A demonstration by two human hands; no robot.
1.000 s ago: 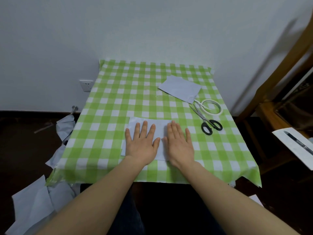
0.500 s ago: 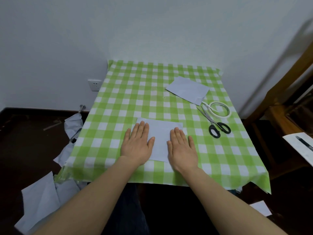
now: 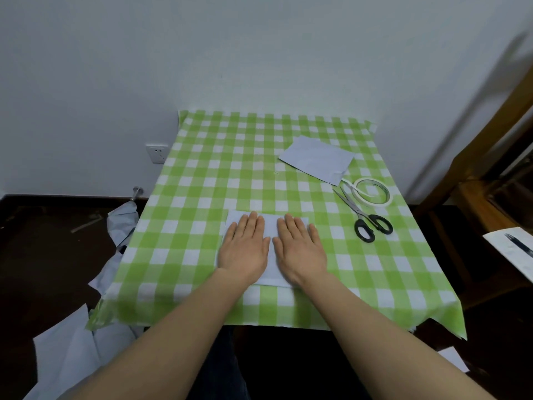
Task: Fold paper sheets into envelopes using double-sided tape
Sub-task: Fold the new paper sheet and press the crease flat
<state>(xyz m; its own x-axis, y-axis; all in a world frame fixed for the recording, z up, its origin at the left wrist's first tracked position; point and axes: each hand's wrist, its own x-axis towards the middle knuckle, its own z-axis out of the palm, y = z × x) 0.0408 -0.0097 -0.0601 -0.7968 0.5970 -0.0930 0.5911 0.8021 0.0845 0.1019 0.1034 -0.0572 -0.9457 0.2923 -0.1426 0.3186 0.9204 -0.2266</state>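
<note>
Pale, crumpled scrap paper lies on the dark floor at the far left, below a white wall socket. On the green-and-white checked tablecloth, the left hand lies flat with straight fingers, pressing the near-left part of the folded white paper sheet and gripping nothing. The right hand presses the near-right part the same way, thumbs almost meeting. Half a second ago the hands were spread wider, the left one over the sheet's left edge. They have slid back toward the middle, which reads as smoothing a fold or bedding a taped seam, so I judge this envelope nearly finished. Farther right lie a second folded white sheet, a white ring of double-sided tape and black-handled scissors, untouched.
</note>
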